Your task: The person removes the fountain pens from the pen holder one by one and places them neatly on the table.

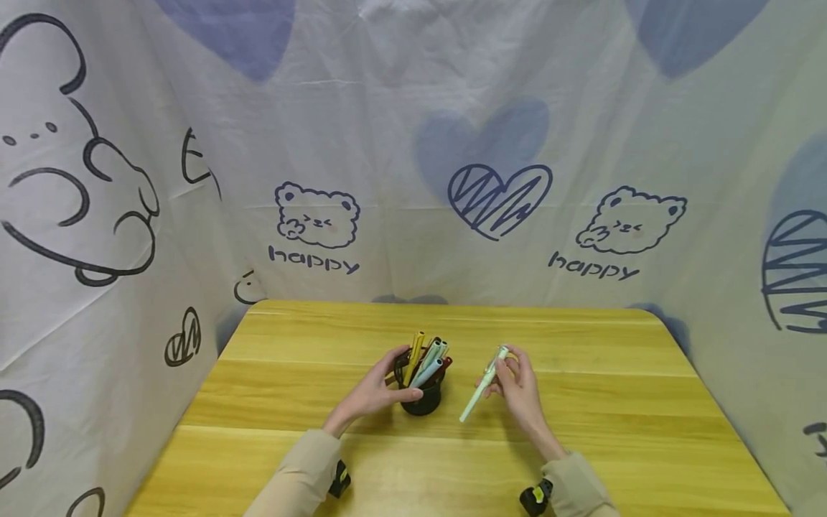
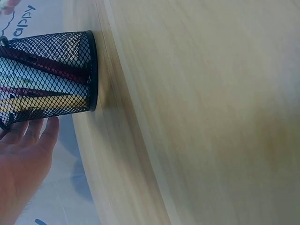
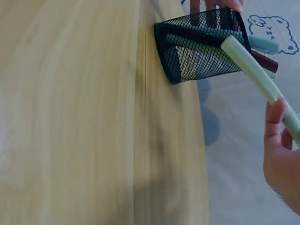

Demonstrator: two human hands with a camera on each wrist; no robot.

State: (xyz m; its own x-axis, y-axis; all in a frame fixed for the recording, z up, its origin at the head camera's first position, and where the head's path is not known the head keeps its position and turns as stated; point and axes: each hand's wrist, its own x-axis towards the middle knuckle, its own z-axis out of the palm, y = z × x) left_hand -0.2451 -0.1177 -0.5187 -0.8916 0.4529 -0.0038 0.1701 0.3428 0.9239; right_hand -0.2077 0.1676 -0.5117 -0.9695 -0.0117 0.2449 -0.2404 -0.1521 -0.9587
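A black mesh pen cup (image 1: 422, 403) stands upright on the wooden table, with several pens in it: a yellow pen (image 1: 412, 359), pale blue-green pens (image 1: 428, 372) and a dark red one (image 3: 266, 62). My left hand (image 1: 370, 395) holds the cup from its left side, thumb in front and fingers behind. To the right of the cup, my right hand (image 1: 520, 391) pinches a pale green pen (image 1: 479, 391) near its clip end. That pen slants above the table, its other end pointing down and to the left. In the right wrist view the pen (image 3: 255, 75) partly overlaps the cup's rim.
The yellow wood-grain tabletop (image 1: 614, 402) extends around both hands. White cloth (image 1: 400, 215) printed with hearts and bears hangs behind the table and along both sides. A black wrist device (image 1: 535, 497) sits by the right sleeve.
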